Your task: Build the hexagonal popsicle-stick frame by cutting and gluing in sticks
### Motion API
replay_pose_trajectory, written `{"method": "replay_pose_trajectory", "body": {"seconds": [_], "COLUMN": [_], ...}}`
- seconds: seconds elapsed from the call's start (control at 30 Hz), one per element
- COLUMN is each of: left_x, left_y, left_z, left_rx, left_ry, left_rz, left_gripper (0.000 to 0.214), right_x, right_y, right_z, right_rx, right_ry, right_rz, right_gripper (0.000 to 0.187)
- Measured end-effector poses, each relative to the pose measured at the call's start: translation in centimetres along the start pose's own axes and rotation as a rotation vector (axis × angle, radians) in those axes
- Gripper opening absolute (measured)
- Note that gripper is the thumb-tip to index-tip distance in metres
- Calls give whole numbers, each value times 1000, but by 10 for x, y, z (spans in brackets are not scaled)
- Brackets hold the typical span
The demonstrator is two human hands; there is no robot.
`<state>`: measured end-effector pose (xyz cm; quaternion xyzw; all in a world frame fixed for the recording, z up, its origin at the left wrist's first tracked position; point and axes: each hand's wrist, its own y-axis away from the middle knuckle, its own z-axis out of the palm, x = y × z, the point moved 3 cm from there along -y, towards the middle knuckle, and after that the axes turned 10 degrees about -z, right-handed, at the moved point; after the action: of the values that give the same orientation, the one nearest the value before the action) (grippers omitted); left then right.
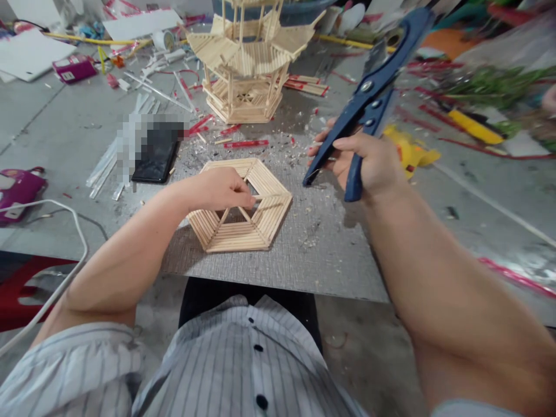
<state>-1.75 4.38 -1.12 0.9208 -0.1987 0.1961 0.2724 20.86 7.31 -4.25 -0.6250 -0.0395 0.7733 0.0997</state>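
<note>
A hexagonal panel of thin wooden sticks [238,238] lies flat at the table's front, with spokes crossing its open centre. Over its upper left part is my left hand [217,188], its fingers pinched together at the centre by a spoke. Whether they grip that spoke or a small piece is hidden. To the right of the panel, my right hand [369,156] is wrapped round the handles of a blue pipe cutter [369,98], held above the table with its head pointing up and to the right. The cutter's jaws look open, with nothing between them.
A tiered stick pagoda [243,87] stands behind the panel. A black phone [158,153] and clear glue sticks [106,156] lie to the left. Red wrappers [246,143] and debris litter the grey table [321,249]. A yellow toy [410,152] is near my right wrist; a white cable [80,231] hangs at left.
</note>
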Motion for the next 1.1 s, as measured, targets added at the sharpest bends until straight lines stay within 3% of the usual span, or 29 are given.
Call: {"method": "replay_pose_trajectory", "body": {"seconds": [0.13, 0.27, 0.77, 1.1], "left_x": [1, 3, 1, 1], "left_y": [2, 1, 2, 2], "left_z": [0, 3, -4, -3], "left_rx": [-124, -169, -60, -123], "left_ry": [-51, -109, -169, -160], "left_rz": [74, 118, 68, 43], "left_gripper": [37, 31, 26, 33], "right_x": [0, -3, -3, -4], "right_y": [2, 4, 4, 6], "right_z": [1, 3, 3, 4], "right_rx": [-7, 15, -21, -12], "right_ry": [-6, -19, -3, 15], "right_rz": [-26, -20, -22, -28], "right_gripper": [32, 31, 30, 23]}}
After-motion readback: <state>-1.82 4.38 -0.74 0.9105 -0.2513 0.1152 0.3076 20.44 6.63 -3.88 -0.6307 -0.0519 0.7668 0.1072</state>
